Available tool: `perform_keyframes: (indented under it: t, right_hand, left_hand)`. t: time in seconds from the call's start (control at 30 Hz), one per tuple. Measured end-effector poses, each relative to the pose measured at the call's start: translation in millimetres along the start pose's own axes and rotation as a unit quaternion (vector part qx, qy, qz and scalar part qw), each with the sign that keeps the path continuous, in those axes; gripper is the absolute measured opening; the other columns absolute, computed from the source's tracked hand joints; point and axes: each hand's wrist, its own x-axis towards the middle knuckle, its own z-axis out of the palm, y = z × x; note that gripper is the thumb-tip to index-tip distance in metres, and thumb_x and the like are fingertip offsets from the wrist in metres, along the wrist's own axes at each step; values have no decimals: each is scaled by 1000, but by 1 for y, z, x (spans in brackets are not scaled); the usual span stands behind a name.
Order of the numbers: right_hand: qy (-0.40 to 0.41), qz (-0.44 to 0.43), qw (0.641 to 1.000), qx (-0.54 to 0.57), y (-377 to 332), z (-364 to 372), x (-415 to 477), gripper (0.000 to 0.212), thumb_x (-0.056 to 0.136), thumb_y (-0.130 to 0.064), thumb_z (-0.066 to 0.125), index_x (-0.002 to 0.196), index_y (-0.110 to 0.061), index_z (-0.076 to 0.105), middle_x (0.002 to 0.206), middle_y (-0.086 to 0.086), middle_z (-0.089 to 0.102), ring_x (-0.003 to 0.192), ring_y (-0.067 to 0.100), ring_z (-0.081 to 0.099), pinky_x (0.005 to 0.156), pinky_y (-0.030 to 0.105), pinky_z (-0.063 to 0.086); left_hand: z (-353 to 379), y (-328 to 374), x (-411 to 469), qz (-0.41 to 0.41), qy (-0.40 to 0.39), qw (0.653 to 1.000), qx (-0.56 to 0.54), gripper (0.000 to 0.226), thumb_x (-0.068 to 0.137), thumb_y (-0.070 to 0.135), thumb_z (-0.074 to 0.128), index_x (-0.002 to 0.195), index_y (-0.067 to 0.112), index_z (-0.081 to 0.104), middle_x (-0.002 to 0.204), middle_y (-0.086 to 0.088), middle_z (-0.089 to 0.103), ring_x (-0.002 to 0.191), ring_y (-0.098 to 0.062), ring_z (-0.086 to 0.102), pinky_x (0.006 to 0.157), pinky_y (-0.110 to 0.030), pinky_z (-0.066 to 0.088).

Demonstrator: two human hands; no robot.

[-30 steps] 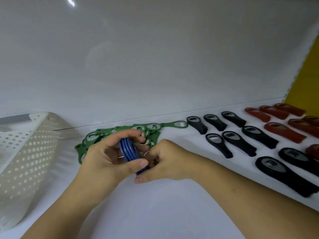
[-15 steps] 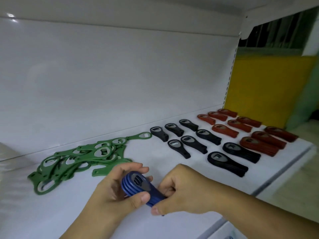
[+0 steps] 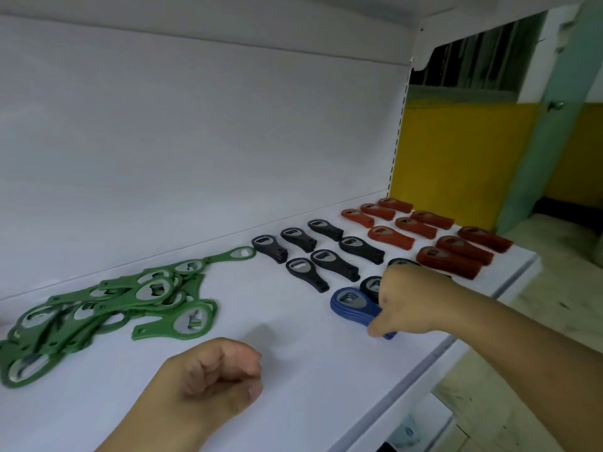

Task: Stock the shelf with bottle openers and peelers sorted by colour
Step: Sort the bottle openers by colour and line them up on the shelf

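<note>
- Openers in green point(image 3: 98, 308) lie in a loose, overlapping heap at the far left of the white shelf point(image 3: 310, 380).
- Your left hand point(image 3: 212, 376) hangs over the near part of the shelf, just right of that heap. Its fingers are curled into the palm and hold nothing.
- Black openers point(image 3: 332, 265) sit in tidy rows past the middle, round heads toward the back wall.
- The blue stack point(image 3: 354, 306) sits just in front of the black rows, near the front edge. Its round heads stick out to the left of your fingers, and its handle ends are hidden inside your grip.
- Your right hand point(image 3: 411, 301) is wrapped round those handles, thumb tip low at the near end and knuckles over the top.
- You cannot tell whether the stack rests fully on the shelf.
- Red openers point(image 3: 450, 259) fill the rows at the right end.
</note>
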Motion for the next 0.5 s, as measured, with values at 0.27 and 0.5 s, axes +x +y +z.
perform_keyframes:
  t: [0.27, 0.5]
  right_hand:
    - [104, -82, 976, 172, -37, -6, 11, 32, 80, -56, 61, 56, -36, 63, 44, -8, 48, 42, 6, 40, 49, 20, 34]
    - [-10, -196, 974, 110, -147, 39, 105, 65, 93, -56, 43, 148, -29, 25, 158, 5, 13, 145, 23, 14, 115, 33, 18]
  left_hand:
    - [-3, -5, 3, 21, 83, 986, 141, 15, 69, 17, 71, 63, 30, 71, 74, 4, 71, 73, -9, 69, 71, -13, 51]
    - [-28, -31, 23, 254, 185, 842, 439, 18, 59, 31, 54, 77, 37, 56, 89, 23, 53, 83, 6, 51, 78, -22, 46]
